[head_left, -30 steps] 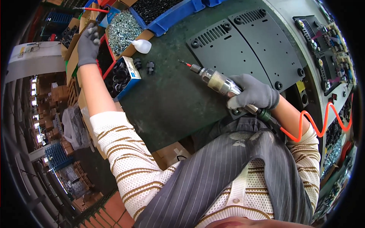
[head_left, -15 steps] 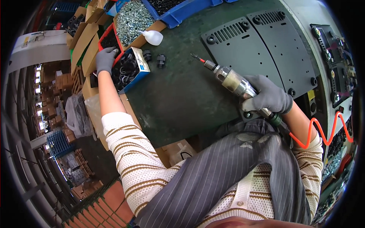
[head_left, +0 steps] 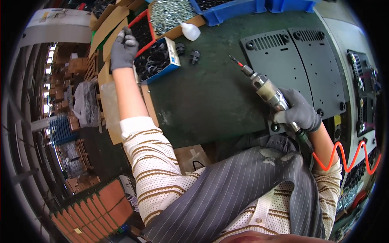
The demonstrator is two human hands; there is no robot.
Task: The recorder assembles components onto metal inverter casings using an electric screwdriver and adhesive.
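My left hand [head_left: 125, 49], in a grey glove, is raised beside the red bin [head_left: 153, 25] of small dark parts. Its fingers are curled inward; whatever they pinch is too small to make out. Wrapped in my gloved right hand [head_left: 302, 110] is a pneumatic screwdriver [head_left: 272, 94], its bit pointing up and left, short of the panels. Dark metal panels [head_left: 272, 60] with slots, holes and round black feet lie side by side at the right of the bench. A blue-and-white box [head_left: 173, 56] of black rings stands close to my left wrist.
Two black ribbed fittings [head_left: 194, 57] sit near a white squeeze bottle [head_left: 190, 31]. Behind are a carton of silvery screws [head_left: 170, 14] and blue bins [head_left: 235, 14]. An orange coiled hose [head_left: 344, 164] trails from the screwdriver. More dark panels [head_left: 364, 101] stand along the right.
My left hand has come up out of the red bin and turned, with its fingers now curled. The right hand keeps hold of the screwdriver. The whole view has shifted slightly.
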